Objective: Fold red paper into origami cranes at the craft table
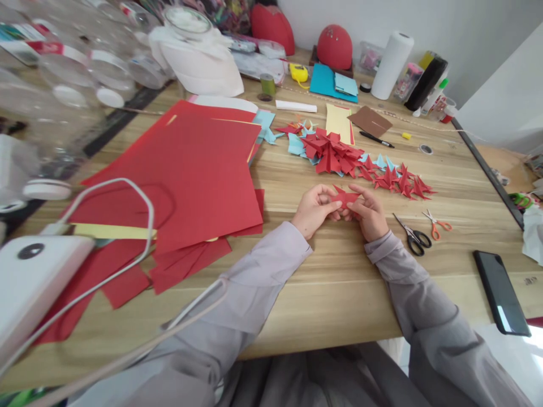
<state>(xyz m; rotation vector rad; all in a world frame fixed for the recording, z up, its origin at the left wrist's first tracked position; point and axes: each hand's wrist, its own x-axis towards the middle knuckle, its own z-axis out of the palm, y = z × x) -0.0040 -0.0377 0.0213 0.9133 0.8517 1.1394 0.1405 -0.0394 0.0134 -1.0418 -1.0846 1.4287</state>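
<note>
Between both hands is a small folded piece of red paper (344,199), with one pointed tip standing up. My left hand (316,209) pinches its left side between thumb and fingers. On the opposite side, my right hand (368,212) grips it in the same way. Just beyond the hands lies a heap of folded red paper pieces (333,151), mixed with light blue ones (297,146). Black-handled scissors (413,234) and a smaller orange-handled pair (436,224) rest to the right of my right hand.
Large red paper sheets (190,175) cover the left of the wooden table (331,305). A white device (38,288) with a cable sits at the near left, and clear plastic bottles (68,62) behind. A phone (501,291) lies near the right edge. A white roll (392,65) stands at the back.
</note>
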